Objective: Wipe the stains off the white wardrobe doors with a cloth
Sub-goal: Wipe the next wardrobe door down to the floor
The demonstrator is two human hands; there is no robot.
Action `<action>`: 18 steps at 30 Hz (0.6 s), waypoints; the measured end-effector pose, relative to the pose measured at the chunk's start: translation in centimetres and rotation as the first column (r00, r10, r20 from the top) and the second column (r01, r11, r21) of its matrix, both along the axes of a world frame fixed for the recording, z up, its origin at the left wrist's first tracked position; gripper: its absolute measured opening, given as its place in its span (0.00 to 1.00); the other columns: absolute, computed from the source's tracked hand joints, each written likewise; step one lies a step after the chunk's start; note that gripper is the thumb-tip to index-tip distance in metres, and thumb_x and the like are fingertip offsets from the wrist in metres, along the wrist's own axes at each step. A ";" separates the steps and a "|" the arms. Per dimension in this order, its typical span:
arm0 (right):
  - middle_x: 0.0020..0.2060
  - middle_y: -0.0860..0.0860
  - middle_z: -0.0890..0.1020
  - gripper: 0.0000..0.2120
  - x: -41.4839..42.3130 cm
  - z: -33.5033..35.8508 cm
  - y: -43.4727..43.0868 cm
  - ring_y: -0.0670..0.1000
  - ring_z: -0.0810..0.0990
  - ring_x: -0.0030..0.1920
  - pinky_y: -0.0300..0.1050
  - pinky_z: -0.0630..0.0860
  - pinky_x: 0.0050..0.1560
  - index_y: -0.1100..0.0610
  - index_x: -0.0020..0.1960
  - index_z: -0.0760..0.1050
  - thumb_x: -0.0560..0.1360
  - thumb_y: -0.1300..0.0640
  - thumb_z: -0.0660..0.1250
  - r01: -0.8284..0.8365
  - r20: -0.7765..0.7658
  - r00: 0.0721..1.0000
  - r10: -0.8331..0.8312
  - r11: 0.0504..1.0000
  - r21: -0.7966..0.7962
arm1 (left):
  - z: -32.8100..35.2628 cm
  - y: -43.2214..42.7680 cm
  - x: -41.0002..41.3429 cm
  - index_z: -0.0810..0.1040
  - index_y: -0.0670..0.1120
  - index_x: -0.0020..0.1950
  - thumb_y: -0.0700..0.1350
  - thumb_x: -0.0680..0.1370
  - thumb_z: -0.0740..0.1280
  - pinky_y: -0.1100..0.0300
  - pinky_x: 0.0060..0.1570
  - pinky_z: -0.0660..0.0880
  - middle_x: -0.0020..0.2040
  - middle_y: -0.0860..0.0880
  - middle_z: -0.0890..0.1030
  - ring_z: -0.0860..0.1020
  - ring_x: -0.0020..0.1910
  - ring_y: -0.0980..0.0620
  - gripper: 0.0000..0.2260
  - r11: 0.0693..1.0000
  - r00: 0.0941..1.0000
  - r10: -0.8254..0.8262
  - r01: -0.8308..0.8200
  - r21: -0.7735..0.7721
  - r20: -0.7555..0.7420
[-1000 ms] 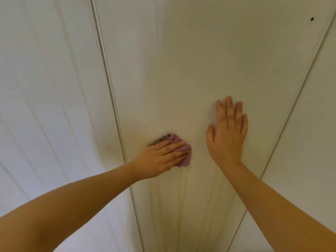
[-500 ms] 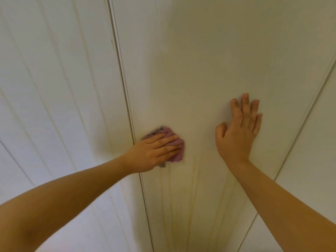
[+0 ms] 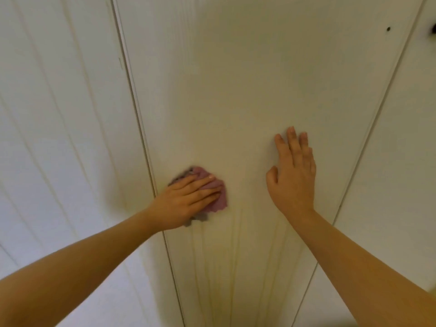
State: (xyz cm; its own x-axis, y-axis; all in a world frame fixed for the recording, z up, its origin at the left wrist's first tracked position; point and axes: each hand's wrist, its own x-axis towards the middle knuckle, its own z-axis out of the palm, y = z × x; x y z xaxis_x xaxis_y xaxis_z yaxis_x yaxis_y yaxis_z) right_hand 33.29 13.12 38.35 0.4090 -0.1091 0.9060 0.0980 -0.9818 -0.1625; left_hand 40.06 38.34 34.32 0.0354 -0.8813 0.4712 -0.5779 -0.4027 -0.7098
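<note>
Left hand (image 3: 186, 200): bare, slender fingers (image 3: 198, 182) with short, rounded nails showing a faint sheen, outline slightly blurred; left forearm (image 3: 82, 267) bare from the wrist to the frame edge. Right hand (image 3: 292, 178): bare, long fingers with short nails, knuckle ridges faint across the back, narrow wrist; right forearm (image 3: 368, 260) bare along its whole visible length.

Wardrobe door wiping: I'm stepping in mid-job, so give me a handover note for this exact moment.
Left hand: straight fingers press the purple cloth flat against the middle door, near its left edge.
Right hand: flat on the same door, holding nothing.
Done: the door above the cloth looks free of streaks.
Left: yellowish streaks run down the door below the cloth; wipe those.
</note>
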 end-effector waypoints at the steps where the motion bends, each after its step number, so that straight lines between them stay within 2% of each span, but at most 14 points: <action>1: 0.71 0.58 0.65 0.28 -0.1 0.0 -0.3 0.56 0.56 0.71 0.51 0.52 0.69 0.59 0.70 0.65 0.69 0.60 0.53 -0.007 -0.013 1.000 0.007 0.999 -0.039 | 0.2 2.0 0.3 0.64 0.42 0.72 0.44 0.79 0.56 0.49 0.75 0.48 0.69 0.45 0.69 0.50 0.77 0.46 0.21 1.000 0.999 0.005 -0.006 0.015 0.035; 2: 0.71 0.58 0.65 0.28 -0.3 -0.1 -0.7 0.56 0.57 0.71 0.51 0.51 0.69 0.58 0.70 0.64 0.70 0.60 0.53 0.000 -0.022 1.000 -0.001 0.998 -0.070 | 0.3 2.9 0.6 0.63 0.42 0.73 0.42 0.81 0.53 0.49 0.75 0.48 0.69 0.46 0.70 0.49 0.77 0.46 0.20 1.000 0.998 -0.016 0.016 0.003 0.053; 4: 0.71 0.58 0.64 0.28 -0.5 -0.7 -1.3 0.57 0.57 0.71 0.50 0.51 0.70 0.55 0.71 0.61 0.69 0.59 0.52 0.034 -0.058 0.997 -0.041 0.994 -0.106 | 0.5 0.7 0.5 0.67 0.43 0.70 0.43 0.83 0.48 0.49 0.74 0.48 0.68 0.45 0.71 0.50 0.77 0.47 0.17 0.996 0.999 -0.035 0.035 -0.083 -0.005; 6: 0.71 0.59 0.64 0.29 -0.8 -1.3 -1.5 0.58 0.58 0.71 0.53 0.54 0.69 0.54 0.71 0.60 0.69 0.59 0.51 0.057 -0.083 0.994 -0.068 0.990 -0.129 | 0.1 -5.0 -0.2 0.69 0.43 0.68 0.43 0.81 0.54 0.50 0.74 0.48 0.68 0.44 0.71 0.52 0.76 0.46 0.16 0.987 0.998 -0.043 0.035 -0.159 -0.044; 7: 0.71 0.59 0.64 0.29 -0.9 -1.5 -1.6 0.59 0.58 0.71 0.54 0.56 0.68 0.54 0.71 0.59 0.69 0.59 0.51 0.054 -0.089 0.994 -0.067 0.988 -0.142 | 0.0 -7.5 -0.6 0.69 0.42 0.68 0.45 0.77 0.59 0.50 0.75 0.46 0.69 0.43 0.71 0.54 0.76 0.44 0.20 0.989 0.998 -0.039 0.030 -0.147 -0.058; 9: 0.71 0.59 0.64 0.27 -1.1 -1.5 -1.8 0.59 0.59 0.71 0.54 0.57 0.68 0.54 0.70 0.61 0.70 0.59 0.52 0.032 -0.084 0.995 -0.047 0.985 -0.169 | 0.4 -9.0 -1.1 0.70 0.40 0.68 0.50 0.70 0.63 0.49 0.74 0.46 0.69 0.41 0.71 0.58 0.73 0.41 0.28 1.000 1.000 0.007 -0.008 -0.028 -0.020; 10: 0.71 0.60 0.64 0.26 -1.2 -1.4 -2.1 0.58 0.58 0.71 0.53 0.57 0.69 0.55 0.69 0.62 0.70 0.59 0.52 0.019 -0.075 0.997 -0.033 0.984 -0.178 | 0.8 -7.8 -0.8 0.70 0.40 0.68 0.51 0.71 0.63 0.49 0.73 0.47 0.70 0.41 0.69 0.56 0.74 0.42 0.27 1.000 0.999 0.014 -0.014 -0.001 0.028; 12: 0.70 0.60 0.65 0.24 -1.6 -1.7 -3.3 0.58 0.57 0.71 0.51 0.53 0.70 0.56 0.66 0.65 0.70 0.60 0.52 0.010 -0.061 0.998 -0.020 0.985 -0.170 | 1.1 -4.3 0.0 0.68 0.41 0.70 0.49 0.80 0.56 0.49 0.73 0.50 0.74 0.43 0.62 0.51 0.76 0.44 0.20 1.000 0.999 0.006 -0.007 0.023 0.048; 14: 0.70 0.60 0.65 0.22 -2.2 -2.6 -4.9 0.57 0.57 0.71 0.50 0.52 0.70 0.56 0.64 0.65 0.69 0.60 0.53 0.053 -0.068 0.996 -0.062 0.990 -0.131 | 1.1 -2.3 0.6 0.64 0.42 0.72 0.49 0.82 0.51 0.49 0.74 0.49 0.76 0.44 0.58 0.50 0.77 0.45 0.21 1.000 0.999 -0.008 0.007 0.029 0.045; 16: 0.70 0.60 0.65 0.23 -2.7 -3.7 -5.9 0.57 0.58 0.71 0.53 0.55 0.69 0.56 0.63 0.65 0.69 0.60 0.52 0.095 -0.095 0.990 -0.105 0.990 -0.103 | 1.2 -3.6 0.1 0.64 0.43 0.72 0.50 0.82 0.52 0.48 0.74 0.48 0.74 0.45 0.63 0.50 0.77 0.45 0.21 0.999 0.999 0.013 -0.011 -0.044 0.041; 18: 0.70 0.59 0.66 0.23 -3.6 -4.3 -7.7 0.57 0.58 0.70 0.53 0.55 0.69 0.56 0.63 0.66 0.68 0.60 0.52 0.133 -0.116 0.983 -0.143 0.987 -0.090 | 0.8 -8.8 -0.6 0.66 0.44 0.72 0.53 0.82 0.52 0.48 0.74 0.48 0.72 0.45 0.66 0.52 0.76 0.45 0.22 0.993 1.000 0.015 -0.014 -0.120 0.005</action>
